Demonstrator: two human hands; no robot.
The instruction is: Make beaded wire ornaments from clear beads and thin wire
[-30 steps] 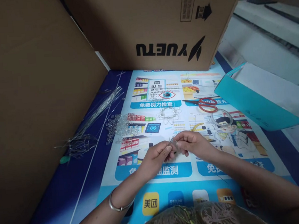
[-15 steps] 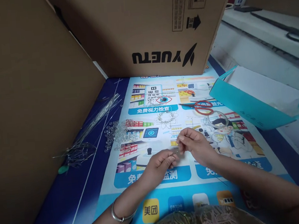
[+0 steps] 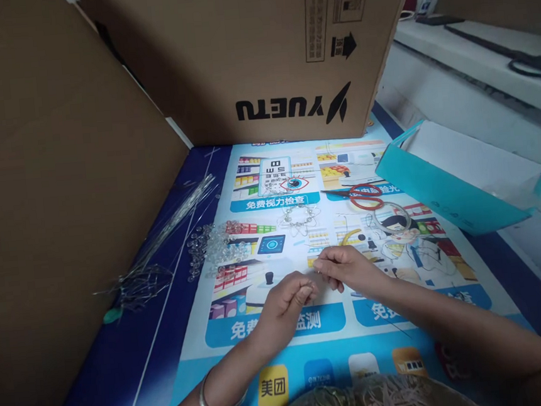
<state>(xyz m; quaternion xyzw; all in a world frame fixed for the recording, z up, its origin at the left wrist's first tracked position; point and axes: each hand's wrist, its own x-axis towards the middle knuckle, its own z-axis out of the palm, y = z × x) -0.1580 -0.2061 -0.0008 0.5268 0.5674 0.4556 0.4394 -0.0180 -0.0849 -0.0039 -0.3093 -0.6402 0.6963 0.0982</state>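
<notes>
My left hand (image 3: 286,299) and right hand (image 3: 347,269) meet fingertip to fingertip, both pinched on something too small to identify. The clear beads (image 3: 215,246) lie well apart, beyond my left hand.

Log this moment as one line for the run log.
left hand: pinching thin wire | right hand: pinching same wire | clear beads: piled left on poster | red scissors: beyond hands

We find bare poster (image 3: 311,345) open near us. Cardboard walls close the left (image 3: 60,183) and far (image 3: 248,59) sides. A teal bag (image 3: 445,197) blocks the right. Clear beads (image 3: 212,246), wire bundle (image 3: 160,238) and red scissors (image 3: 364,196) clutter the middle ground.
</notes>
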